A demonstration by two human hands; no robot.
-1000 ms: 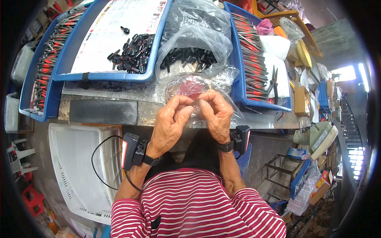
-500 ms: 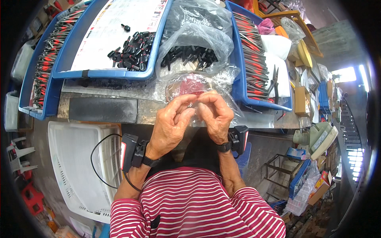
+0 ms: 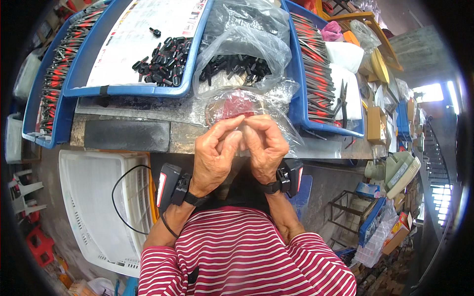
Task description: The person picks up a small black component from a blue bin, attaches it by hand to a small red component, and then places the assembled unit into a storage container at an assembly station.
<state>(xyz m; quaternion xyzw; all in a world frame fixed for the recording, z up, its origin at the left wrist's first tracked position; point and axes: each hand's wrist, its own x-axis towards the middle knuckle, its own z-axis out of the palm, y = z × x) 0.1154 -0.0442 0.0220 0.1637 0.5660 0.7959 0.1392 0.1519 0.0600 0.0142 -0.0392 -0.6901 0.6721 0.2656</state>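
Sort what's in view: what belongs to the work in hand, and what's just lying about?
Probably in use:
left hand and right hand (anything held is hidden)
clear plastic just beyond them
black parts in the blue tray

Apparently lying about:
white crate
cardboard box
pink bundle

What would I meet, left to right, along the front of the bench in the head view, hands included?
Blue tray → black pad → left hand → right hand → pliers → brown box.

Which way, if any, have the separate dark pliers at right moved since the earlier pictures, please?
No: judged by the blue tray's rim, the dark pliers have stayed put.
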